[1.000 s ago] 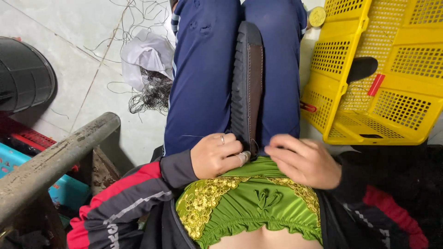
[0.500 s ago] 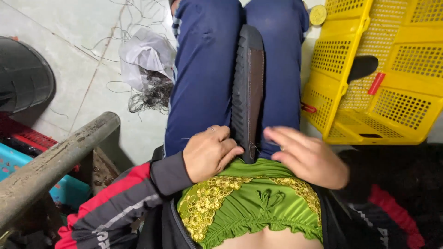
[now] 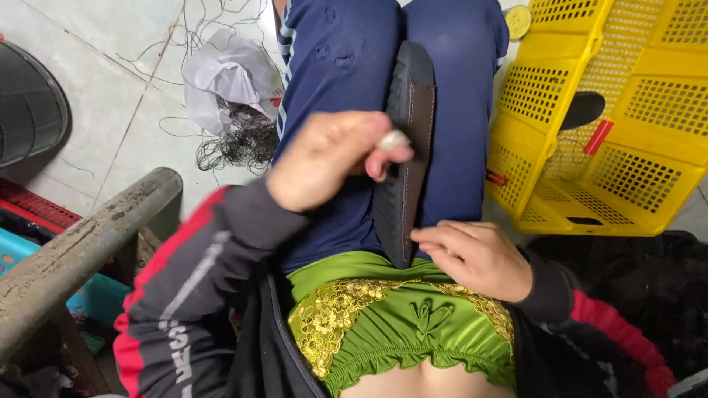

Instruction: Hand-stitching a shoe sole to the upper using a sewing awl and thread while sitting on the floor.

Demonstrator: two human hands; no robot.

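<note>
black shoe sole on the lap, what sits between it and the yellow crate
In the head view, only the person's blue-trousered leg lies between the black sole and the yellow crate.

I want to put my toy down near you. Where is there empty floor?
The pale floor between the dark round bin and the white plastic bag is mostly bare, with only a few loose threads. Around the tangle of black thread, the yellow baskets and the lap with the dark sole it is crowded.

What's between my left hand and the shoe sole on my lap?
Nothing visible. The left hand is raised just left of the sole, pinching something small and pale, its fingertips overlapping the sole's edge. The right hand rests by the sole's near end.
</note>
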